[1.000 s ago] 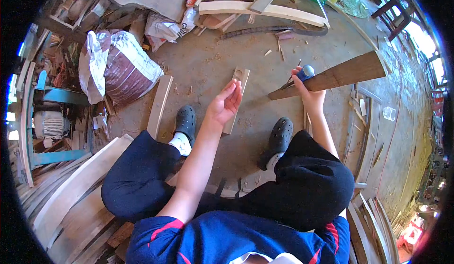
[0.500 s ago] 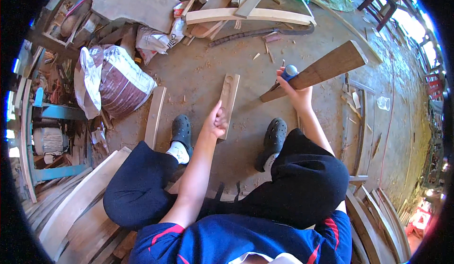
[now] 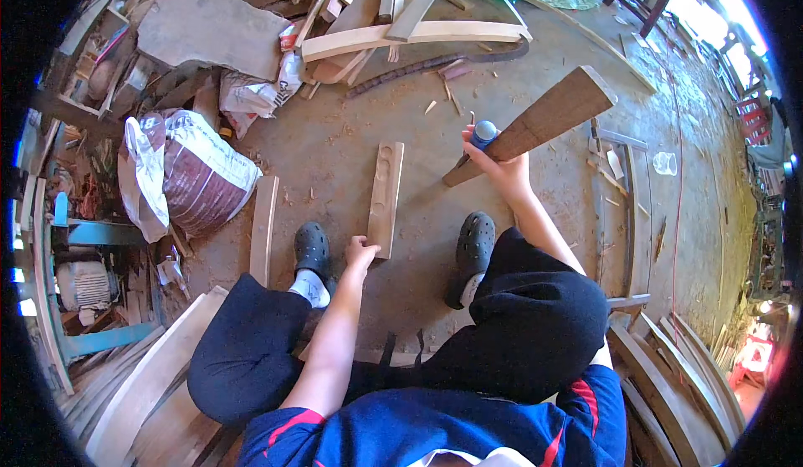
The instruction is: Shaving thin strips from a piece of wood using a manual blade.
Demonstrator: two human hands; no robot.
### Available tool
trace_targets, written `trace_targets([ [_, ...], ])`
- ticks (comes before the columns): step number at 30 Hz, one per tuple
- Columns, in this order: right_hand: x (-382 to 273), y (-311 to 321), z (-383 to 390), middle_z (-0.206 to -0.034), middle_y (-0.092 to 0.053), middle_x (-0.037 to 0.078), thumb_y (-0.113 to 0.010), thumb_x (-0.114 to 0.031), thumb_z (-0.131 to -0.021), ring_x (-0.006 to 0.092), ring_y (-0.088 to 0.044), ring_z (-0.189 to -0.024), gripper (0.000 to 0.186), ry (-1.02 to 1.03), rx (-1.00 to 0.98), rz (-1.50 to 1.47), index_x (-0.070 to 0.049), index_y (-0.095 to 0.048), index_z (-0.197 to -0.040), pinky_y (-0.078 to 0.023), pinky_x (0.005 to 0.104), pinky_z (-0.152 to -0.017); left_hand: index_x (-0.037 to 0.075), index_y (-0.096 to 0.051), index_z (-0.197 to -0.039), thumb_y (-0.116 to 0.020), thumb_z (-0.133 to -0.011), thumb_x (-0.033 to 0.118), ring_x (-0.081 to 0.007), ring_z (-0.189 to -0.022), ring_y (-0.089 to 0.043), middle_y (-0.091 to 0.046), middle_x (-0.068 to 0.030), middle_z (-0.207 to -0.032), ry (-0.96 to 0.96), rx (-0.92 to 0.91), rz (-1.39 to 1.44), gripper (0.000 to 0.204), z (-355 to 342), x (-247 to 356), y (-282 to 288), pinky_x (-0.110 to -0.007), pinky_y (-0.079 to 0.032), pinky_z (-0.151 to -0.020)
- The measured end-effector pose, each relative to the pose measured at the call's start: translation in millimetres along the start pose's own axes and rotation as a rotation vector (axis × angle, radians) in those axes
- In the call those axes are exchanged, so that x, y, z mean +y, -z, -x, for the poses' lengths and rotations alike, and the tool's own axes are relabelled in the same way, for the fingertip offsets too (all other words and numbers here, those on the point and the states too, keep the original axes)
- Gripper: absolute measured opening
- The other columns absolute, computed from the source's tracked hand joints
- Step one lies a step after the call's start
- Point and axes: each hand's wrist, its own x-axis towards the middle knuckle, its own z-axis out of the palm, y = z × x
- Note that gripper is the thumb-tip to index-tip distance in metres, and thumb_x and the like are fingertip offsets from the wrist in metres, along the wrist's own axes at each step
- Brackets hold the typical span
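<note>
Between my feet a pale wooden block (image 3: 386, 191) with rounded recesses along its top lies on the floor. My left hand (image 3: 362, 254) is at its near end, fingers closed on the left edge. To the right, my right hand (image 3: 505, 174) is raised above the floor, wrapped round a dark, tapered wooden mallet (image 3: 559, 115). The mallet's broad end points up and right, its narrow end down and left. Held in the same hand is a tool with a blue handle (image 3: 483, 135) and a pale round end; its blade is hidden.
Left of my shoes (image 3: 477, 245) lies another wooden strip (image 3: 263, 228). A full brown-and-white sack (image 3: 209, 174) stands farther left. Scrap boards (image 3: 410, 32) are piled at the back, with a wooden frame (image 3: 631, 216) on the right. Wood chips litter the floor.
My left hand has slid from the middle of the wooden block down to its near end. The block now lies straighter. My right hand still holds the mallet and blue-handled tool.
</note>
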Motion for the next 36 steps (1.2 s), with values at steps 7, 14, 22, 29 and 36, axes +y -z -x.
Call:
trace_targets([
  [7, 5, 0, -2, -0.107, -0.071, 0.007, -0.076, -0.004, -0.084, 0.0142, -0.067, -0.1, 0.032, -0.039, -0.124, 0.066, 0.002, -0.065, -0.113, -0.054, 0.0306, -0.089, -0.002, -0.041, -0.132, -0.086, -0.06, 0.053, -0.039, -0.118, -0.053, -0.051, -0.0229, -0.131, -0.04, 0.115, -0.48, 0.101, 39, 53, -4, -0.047, -0.045, -0.1],
  [14, 11, -1, 2, -0.107, -0.071, 0.007, -0.075, -0.003, -0.084, 0.0147, -0.067, -0.101, 0.032, -0.051, -0.137, 0.04, 0.002, -0.064, -0.114, -0.054, 0.0317, -0.091, -0.004, -0.052, -0.115, -0.087, -0.06, 0.05, -0.0364, -0.106, -0.062, -0.06, -0.023, -0.114, -0.013, 0.136, -0.511, 0.084, 31, 56, -7, -0.046, -0.052, -0.089],
  [22, 7, 3, -1, -0.108, -0.071, 0.007, -0.076, -0.004, -0.084, 0.0149, -0.067, -0.101, 0.031, -0.049, -0.115, 0.029, 0.001, -0.065, -0.113, -0.054, 0.0314, -0.09, 0.003, -0.058, -0.102, -0.083, -0.068, 0.047, -0.0189, -0.065, -0.061, -0.061, -0.004, -0.079, 0.192, -0.528, 0.713, 0.061, 28, 72, 15, -0.041, -0.054, -0.069],
  [29, 12, 5, 0, -0.109, -0.07, 0.007, -0.075, -0.004, -0.085, 0.0143, -0.067, -0.1, 0.031, -0.025, -0.12, 0.034, 0.002, -0.065, -0.113, -0.055, 0.0297, -0.086, 0.003, -0.058, -0.099, -0.062, -0.075, 0.066, -0.0158, -0.056, -0.05, -0.054, -0.0031, -0.072, 0.473, -0.825, 1.582, 0.068, 41, 130, 47, -0.037, -0.045, -0.063],
  [36, 13, 8, 0, -0.108, -0.07, 0.007, -0.075, -0.004, -0.084, 0.015, -0.067, -0.099, 0.032, 0.054, -0.101, 0.002, 0.002, -0.065, -0.114, -0.054, 0.0305, -0.088, 0.0, -0.056, -0.105, -0.073, -0.075, 0.044, -0.0121, -0.056, -0.048, -0.053, -0.0032, -0.079, -0.416, -0.105, 0.675, 0.056, 132, 209, 113, -0.025, -0.043, -0.055],
])
